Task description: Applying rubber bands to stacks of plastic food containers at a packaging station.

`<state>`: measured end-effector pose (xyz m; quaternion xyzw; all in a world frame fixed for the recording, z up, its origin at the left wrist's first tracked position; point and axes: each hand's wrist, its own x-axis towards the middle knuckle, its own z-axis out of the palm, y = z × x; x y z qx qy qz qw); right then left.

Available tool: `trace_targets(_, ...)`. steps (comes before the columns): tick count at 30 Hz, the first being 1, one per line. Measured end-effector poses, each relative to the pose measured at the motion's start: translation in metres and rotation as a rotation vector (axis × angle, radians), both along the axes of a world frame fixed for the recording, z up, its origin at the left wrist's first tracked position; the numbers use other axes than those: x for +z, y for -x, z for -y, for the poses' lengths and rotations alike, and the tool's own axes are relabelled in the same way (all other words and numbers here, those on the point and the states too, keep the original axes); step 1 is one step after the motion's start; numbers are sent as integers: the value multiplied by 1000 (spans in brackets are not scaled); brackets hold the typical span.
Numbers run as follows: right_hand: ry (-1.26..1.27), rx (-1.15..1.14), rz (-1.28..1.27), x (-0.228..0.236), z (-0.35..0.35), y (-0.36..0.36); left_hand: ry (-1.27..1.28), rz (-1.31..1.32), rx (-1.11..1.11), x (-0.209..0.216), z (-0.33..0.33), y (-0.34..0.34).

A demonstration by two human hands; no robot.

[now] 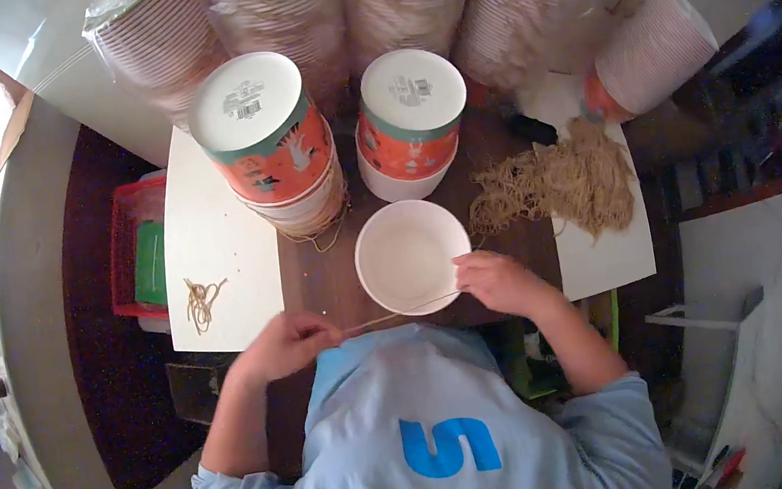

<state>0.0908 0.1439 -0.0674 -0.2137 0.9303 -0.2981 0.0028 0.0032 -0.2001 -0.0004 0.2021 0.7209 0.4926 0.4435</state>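
A white paper tub (413, 253) stands mouth up on the brown table before me, its inside in view. A thin tan cord (387, 319) runs taut between my hands, past the tub's near rim. My left hand (297, 344) pinches one end of it, left of the tub. At the tub's right rim, my right hand (498, 282) is closed on the cord's other part, its fingers against the rim. Whether these fingers also grip the rim, I cannot tell. Beyond stand two stacks of upturned tubs, the left stack (267, 157) and the right stack (411, 130), with orange and green printed sides.
A heap of tan cords (559, 184) lies at the right, partly on a white board (605, 258). A few cord pieces (203, 301) lie on the left white board (236, 257). Tall wrapped tub stacks (276, 19) line the back. A red basket (122, 254) stands far left.
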Motion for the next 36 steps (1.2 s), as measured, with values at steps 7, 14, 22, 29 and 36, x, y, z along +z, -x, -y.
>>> trace_targets(7,-328,-94,32,70,-1,9,4,112,277,-1,11,6)
trace_targets(14,863,-118,556,67,97,28,-182,342,225,36,-70,2)
trace_targets(22,721,-331,435,62,64,33,-195,578,382,19,-71,20)
trace_targets(29,188,-334,471,68,47,23,-236,616,246,-7,-65,15)
trace_targets(36,430,-189,137,83,78,29,-263,324,56,14,-92,15)
